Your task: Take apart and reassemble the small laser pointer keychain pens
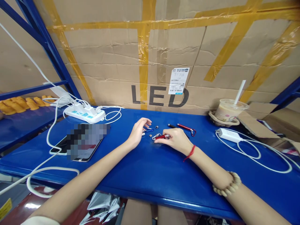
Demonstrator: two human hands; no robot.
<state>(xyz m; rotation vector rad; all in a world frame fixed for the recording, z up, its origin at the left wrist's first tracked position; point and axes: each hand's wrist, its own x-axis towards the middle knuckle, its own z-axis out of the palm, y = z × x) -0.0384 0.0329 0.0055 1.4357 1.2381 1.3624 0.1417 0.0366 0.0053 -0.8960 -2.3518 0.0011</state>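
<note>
Pinching red tube (162, 137), right hand (176, 137); tube jutting out toward left hand (137, 131), its fingers loosely spread.

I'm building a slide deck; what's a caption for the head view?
Right hand gripping a red tube, left hand near small metal parts.

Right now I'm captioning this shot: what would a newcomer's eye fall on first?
The big black LED lettering probably leaps out first, low on the taped cardboard behind the blue surface. In front of it, the right hand pinches a small red tube, with the left hand curved close to a blue metal piece. Toward the picture's right, a drink cup with a straw sits in a cardboard holder.
</note>
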